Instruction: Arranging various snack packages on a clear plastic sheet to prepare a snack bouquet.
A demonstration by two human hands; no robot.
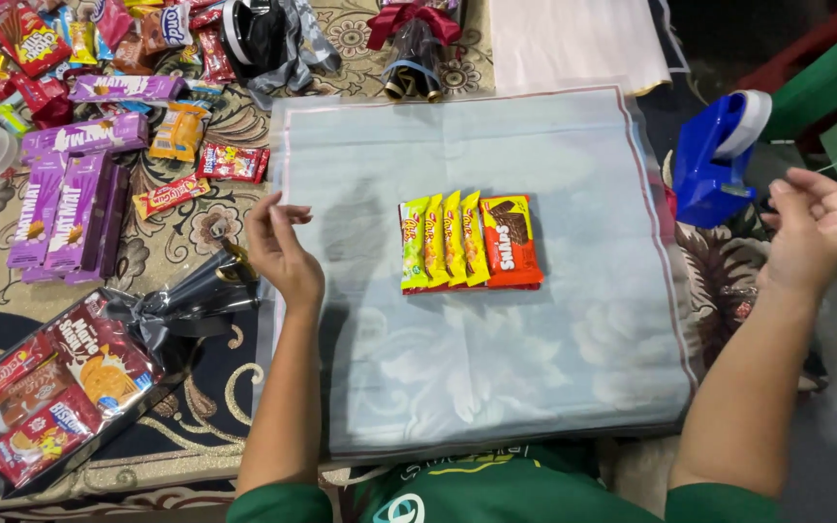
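Observation:
A large clear plastic sheet [496,368] with a thin red edge lies flat on the patterned carpet in front of me. At its middle sit several yellow-green snack packets [443,242] overlapping in a row, with an orange snack packet [511,240] on their right. My left hand [281,250] hovers at the sheet's left edge, fingers loosely curled and holding nothing. My right hand [811,228] is raised beyond the sheet's right edge, fingers apart and empty, next to a blue tape dispenser [719,155].
Purple wafer boxes [65,208] and many loose snack packets [176,131] cover the carpet at left. A wrapped bundle of biscuit packs [50,387] lies at lower left. A small wrapped gift with a red bow [417,44] and folded white paper [573,39] lie beyond the sheet.

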